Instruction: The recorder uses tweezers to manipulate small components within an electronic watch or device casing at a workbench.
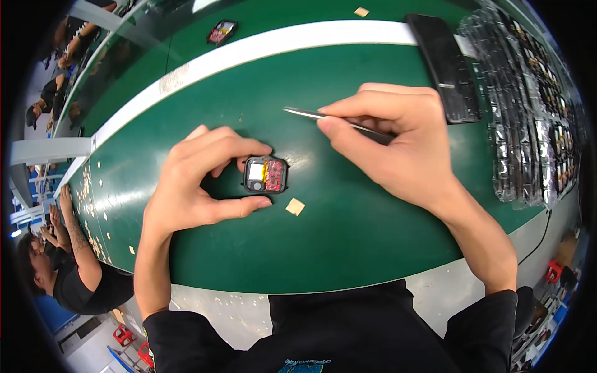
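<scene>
1. Nearest the body, the left hand point(196, 180) curls around a small open device case point(265, 174), thumb tip touching its lower edge and forefinger tip at its upper left corner, so the fingers pinch it in place on the mat.
2. The case lies flat just right of the left hand's fingertips, below and left of the right hand. Its open face shows a red circuit board, a white patch and a yellow strip (all exposed). It looks light, stiff and fragile inside; the dark outer rim is the safe place to hold, not the board.
3. A small tan square point(295, 207) lies on the mat just beside the left thumb tip, apart from the case.
4. The right hand point(398, 146) is closed on thin metal tweezers point(311, 114), pinched between thumb and forefinger, the tip pointing left above the case without touching it. The tool is slim and likely slippery.
5. The surface is a smooth green mat point(348, 242) with a white stripe point(280, 43) beyond both hands.
6. Right of the right hand sit a black tray point(448, 68) and stacked clear blister trays point(522, 118).
7. Far beyond the left hand lies another small device point(221, 32); other seated people work at the left edge.
</scene>
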`<state>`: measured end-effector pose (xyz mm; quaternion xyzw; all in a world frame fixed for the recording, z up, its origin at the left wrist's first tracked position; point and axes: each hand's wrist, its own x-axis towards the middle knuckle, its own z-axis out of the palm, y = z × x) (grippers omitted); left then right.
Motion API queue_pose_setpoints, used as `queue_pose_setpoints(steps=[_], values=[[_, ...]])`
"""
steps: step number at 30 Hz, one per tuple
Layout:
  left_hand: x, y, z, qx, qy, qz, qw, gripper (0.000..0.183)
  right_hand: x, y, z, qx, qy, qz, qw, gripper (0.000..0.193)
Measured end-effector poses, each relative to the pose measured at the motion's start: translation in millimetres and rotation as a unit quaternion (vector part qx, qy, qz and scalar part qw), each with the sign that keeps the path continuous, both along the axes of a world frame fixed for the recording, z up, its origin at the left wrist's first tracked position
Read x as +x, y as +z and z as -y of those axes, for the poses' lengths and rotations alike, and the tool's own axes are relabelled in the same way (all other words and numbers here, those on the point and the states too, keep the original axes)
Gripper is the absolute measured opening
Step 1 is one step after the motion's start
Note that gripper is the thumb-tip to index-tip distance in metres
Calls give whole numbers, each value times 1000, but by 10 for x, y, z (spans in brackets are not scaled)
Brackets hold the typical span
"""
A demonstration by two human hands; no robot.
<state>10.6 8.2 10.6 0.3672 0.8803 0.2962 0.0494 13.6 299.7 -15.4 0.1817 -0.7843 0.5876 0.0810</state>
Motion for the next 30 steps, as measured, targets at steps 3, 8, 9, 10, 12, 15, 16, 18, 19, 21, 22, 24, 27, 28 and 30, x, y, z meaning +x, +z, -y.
queue_pose_setpoints(steps=[3,8,9,10,12,15,16,18,19,21,22,24,27,28,30], values=[[-4,-7,-32,1,-8,-26,1000,57,-34,5,-57,-1,4,-59,998,6],[-51,-57,-126,96,29,12,995,53,-107,-98,-81,-14,13,-76,997,10],[-52,29,-171,111,37,28,993,52,-127,-108,-45,-19,12,-78,997,10],[-79,115,-289,141,32,51,988,51,-126,-95,-35,-22,13,-77,997,11],[-183,367,-685,153,-17,41,987,52,-110,-46,-106,-11,16,-64,998,14],[-552,620,-1380,173,-140,-39,974,54,10,18,-203,-181,29,-68,981,11],[-670,700,-1666,203,-159,-20,966,54,-46,-97,-141,-150,41,74,985,10],[-806,926,-2105,202,-203,-31,958,51,-62,-30,-55,3,59,12,998,12],[-879,998,-2313,175,-215,-38,960,48,-47,47,-91,3,40,-8,999,17],[-993,1085,-2759,137,-228,-27,963,45,-57,-3,-122,5,31,-48,998,18],[-1039,1127,-2891,114,-232,-25,966,44,-49,8,-99,6,34,-46,998,18],[-1128,1118,-3136,114,-253,-12,961,41,-38,19,-106,10,34,-49,998,18],[-1256,1096,-3333,99,-290,-34,951,46,-45,48,-149,16,34,-52,998,16],[-1299,1101,-3359,79,-303,-37,949,49,-46,67,-152,19,38,-56,998,15],[-1371,1084,-3387,60,-315,-47,946,50,-43,77,-158,18,36,-57,998,15]])
